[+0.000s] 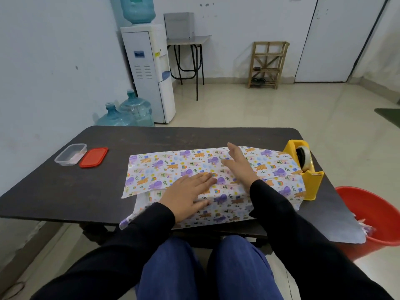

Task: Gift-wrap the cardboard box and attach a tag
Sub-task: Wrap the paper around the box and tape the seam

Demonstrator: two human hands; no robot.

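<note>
White wrapping paper [155, 169] printed with purple and orange cartoon figures lies folded over the box at the near middle of the dark table [65, 187]; the box itself is hidden under it. My left hand [186, 191] lies flat on top of the folded paper, fingers straight and pointing right. My right hand [238, 163] rests on the paper farther back, fingers straight and spread, reaching toward the far edge of the sheet. No tag is visible.
A yellow tape dispenser [307, 169] stands at the paper's right end. A clear plastic container [70, 154] and its red lid [94, 157] sit at the far left. A red bucket [372, 217] with scraps stands on the floor at right, with a grey sheet [346, 228] hanging over the table corner.
</note>
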